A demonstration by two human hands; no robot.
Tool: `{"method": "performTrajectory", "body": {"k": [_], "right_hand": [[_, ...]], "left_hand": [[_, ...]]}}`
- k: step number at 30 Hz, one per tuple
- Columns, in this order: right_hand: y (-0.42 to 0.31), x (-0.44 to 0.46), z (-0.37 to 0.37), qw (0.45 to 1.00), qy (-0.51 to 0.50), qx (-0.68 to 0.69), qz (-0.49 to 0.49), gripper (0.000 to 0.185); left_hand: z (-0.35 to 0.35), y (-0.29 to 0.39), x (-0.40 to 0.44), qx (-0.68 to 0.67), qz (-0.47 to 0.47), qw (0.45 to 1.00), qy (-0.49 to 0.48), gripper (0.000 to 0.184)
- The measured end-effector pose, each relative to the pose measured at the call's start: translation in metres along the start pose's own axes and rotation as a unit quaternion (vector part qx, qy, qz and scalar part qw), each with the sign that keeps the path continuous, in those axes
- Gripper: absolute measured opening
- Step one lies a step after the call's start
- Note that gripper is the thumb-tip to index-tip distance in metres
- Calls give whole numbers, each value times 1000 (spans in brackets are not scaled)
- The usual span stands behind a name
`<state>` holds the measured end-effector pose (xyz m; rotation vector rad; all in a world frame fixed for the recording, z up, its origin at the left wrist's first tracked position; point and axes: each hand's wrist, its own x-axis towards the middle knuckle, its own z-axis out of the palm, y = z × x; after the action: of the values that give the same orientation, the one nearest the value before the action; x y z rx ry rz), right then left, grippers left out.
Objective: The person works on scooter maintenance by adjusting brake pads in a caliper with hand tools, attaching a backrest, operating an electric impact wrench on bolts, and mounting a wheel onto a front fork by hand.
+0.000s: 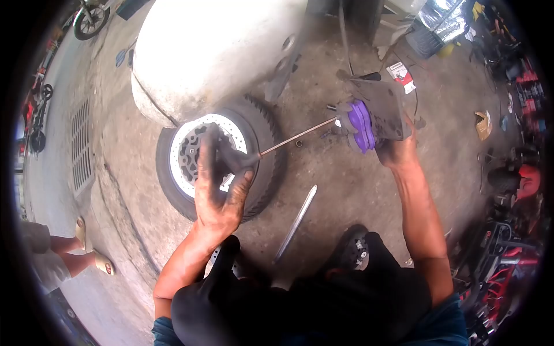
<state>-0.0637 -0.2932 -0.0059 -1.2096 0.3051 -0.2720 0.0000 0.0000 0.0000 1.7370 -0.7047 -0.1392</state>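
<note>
My left hand (222, 184) is over the wheel (262, 127), its fingers and thumb around the dark handle of a long thin screwdriver (297, 136). The shaft points up and right, its tip at a purple brake caliper (362, 126). My right hand (398, 147) grips the caliper's dark metal bracket (384, 109) from behind and below; most of its fingers are hidden. Below my left hand the wheel lies flat, with a white rim and a dark brake disc (190, 151). A long metal bar (296, 224) rests on the floor between my feet and the wheel.
A large white scooter body (202, 52) stands just beyond the wheel. A red and white box (401, 77) is on the floor at the upper right. Motorcycle parts (502, 254) crowd the right edge. Another person's legs (69, 256) are at the lower left, beside a floor grate (82, 144).
</note>
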Motion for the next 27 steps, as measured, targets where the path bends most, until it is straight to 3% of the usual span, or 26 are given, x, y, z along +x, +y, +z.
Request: {"method": "performTrajectory", "body": {"k": [2,5,6,7,8,9,12,14,16,17,21,23,25,27], "right_hand": [[1,-1,6,1000,8,15,14,55],[-16,-7,15,1000,-16,2,12,61],[-15,-8,18,1000,3,-4,14,63],[-15,-9,19,1000,22,-12,14,66],[-16,-7,20,999,40,-20,11,68],[-15,-6,17,998,41,-38,15,70],[-11,-5,10,997,50,-58,20,73],[-10,-5,16,998,58,-26,9,71],[-12,-7,10,997,36,-66,-9,67],[-12,-6,8,996,22,-88,-17,66],[-8,-9,13,994,2,-113,-10,61],[-5,-8,20,996,22,-84,-24,61],[0,-6,26,996,40,-53,-54,61],[3,-6,26,996,42,-56,-61,61]], "left_hand": [[3,11,0,-225,-126,963,80,62],[-6,-4,1,-333,-258,907,-2,50],[-6,-2,2,-242,-261,934,-17,43],[2,-10,-2,-100,-130,987,-3,45],[-3,-8,4,158,-17,987,-31,45],[-10,-7,9,403,97,908,-56,44],[-12,-16,4,243,-31,968,-52,43],[-14,-17,-3,-28,-111,993,-39,58],[-16,-9,0,-296,-191,935,-48,71],[-14,-9,1,-424,-222,876,-53,76],[-13,-11,7,-356,-295,886,40,63],[-4,-21,-4,-122,-137,982,55,60],[10,-12,-5,-106,-41,986,121,59],[-3,-12,2,-251,-200,945,67,54]]}}
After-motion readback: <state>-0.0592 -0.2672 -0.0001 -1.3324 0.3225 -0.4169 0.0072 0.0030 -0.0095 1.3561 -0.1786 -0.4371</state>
